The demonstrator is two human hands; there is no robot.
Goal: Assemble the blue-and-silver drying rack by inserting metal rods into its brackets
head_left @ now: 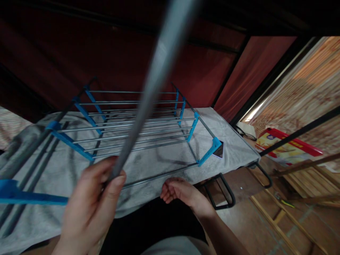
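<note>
My left hand [92,198] is closed around the lower end of a long grey metal rod [156,71] that rises blurred toward the camera. My right hand [180,193] rests at the near edge of the grey cloth [239,141], fingers curled, nothing visible in them. Behind both hands lies a rack [132,131] of thin metal rods joined by blue plastic brackets, on the cloth. A further blue bracket piece [23,196] with dark rods lies at the left.
A black metal frame [223,191] sticks out under the cloth at the right. Red dark panels stand behind. On the wooden floor at the right lie a red and yellow box [287,147] and wooden slats [278,226].
</note>
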